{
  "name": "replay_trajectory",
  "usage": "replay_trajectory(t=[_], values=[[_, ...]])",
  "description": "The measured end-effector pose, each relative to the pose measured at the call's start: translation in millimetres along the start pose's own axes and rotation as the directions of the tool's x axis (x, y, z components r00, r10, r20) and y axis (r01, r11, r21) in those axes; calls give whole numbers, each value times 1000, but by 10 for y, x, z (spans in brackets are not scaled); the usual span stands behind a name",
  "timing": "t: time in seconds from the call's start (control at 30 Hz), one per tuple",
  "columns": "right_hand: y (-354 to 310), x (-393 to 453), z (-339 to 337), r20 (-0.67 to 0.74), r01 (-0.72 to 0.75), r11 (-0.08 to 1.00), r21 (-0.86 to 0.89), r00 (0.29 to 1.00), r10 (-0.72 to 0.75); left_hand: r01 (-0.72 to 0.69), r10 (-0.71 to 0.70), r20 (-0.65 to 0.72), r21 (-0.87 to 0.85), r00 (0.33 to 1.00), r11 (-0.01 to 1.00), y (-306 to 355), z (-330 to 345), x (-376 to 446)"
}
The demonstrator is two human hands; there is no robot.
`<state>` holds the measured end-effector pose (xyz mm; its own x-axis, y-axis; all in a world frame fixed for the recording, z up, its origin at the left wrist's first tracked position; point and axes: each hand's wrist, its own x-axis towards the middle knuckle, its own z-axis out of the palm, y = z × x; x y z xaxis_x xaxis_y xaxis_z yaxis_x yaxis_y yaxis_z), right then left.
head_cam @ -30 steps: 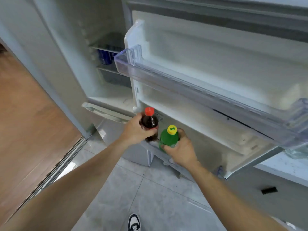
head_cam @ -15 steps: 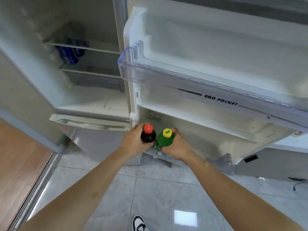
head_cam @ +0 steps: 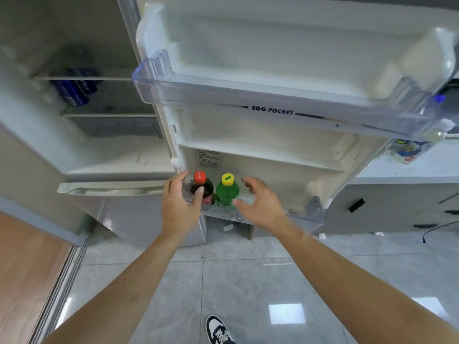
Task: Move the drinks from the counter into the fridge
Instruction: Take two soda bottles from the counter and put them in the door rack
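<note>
A dark cola bottle (head_cam: 208, 185) with a red cap and a green bottle (head_cam: 227, 191) with a yellow cap stand upright side by side in the bottom shelf (head_cam: 275, 214) of the open fridge door. My left hand (head_cam: 177, 207) is beside the cola bottle, fingers loosely spread to its left. Its thumb lies against the bottle's front. My right hand (head_cam: 263, 204) hovers to the right of the green bottle with fingers spread, its thumb tip close to the bottle.
Above is a clear door shelf (head_cam: 248, 100) marked EGG POCKET. Blue cans (head_cam: 74, 90) sit on a shelf inside the fridge at left. A white counter (head_cam: 397, 172) with a packet (head_cam: 407, 151) is at right. My shoe (head_cam: 218, 328) is on the tiled floor.
Both bottles went down into the bottom door shelf. My hands, which gripped them, have loosened and drawn slightly away; the right hand is now clear of the green bottle.
</note>
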<state>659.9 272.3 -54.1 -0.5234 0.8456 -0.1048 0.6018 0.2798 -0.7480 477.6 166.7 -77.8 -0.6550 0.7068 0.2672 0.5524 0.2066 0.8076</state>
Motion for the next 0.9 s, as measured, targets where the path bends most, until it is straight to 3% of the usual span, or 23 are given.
replay_trajectory(t=[0.1,0.17,0.33,0.43,0.63,0.83,0.9], values=[[176,-349,-174,-169,53,996,72,985,-40,-79,78,-97,-11,992,997,175,74,-251],[355,-609,-327,-244,28,993,115,970,1,-88,83,-90,-50,992,995,311,183,-444],[1047,-1497,-706,-377,-93,964,247,908,185,-83,88,99,-58,991,995,567,602,-1127],[1502,-2096,-945,-443,-198,918,344,828,345,-1,18,316,-56,949,998,712,929,-1553],[2250,-3026,-1329,-442,-336,720,607,610,657,135,-122,666,32,736,990,922,1581,-2124],[2927,-3598,-1250,-361,-417,542,729,439,823,256,-387,818,302,426,918,454,1991,-2461],[3105,-3736,-1156,-303,-447,463,766,384,872,258,-471,803,399,366,880,209,2034,-2529]])
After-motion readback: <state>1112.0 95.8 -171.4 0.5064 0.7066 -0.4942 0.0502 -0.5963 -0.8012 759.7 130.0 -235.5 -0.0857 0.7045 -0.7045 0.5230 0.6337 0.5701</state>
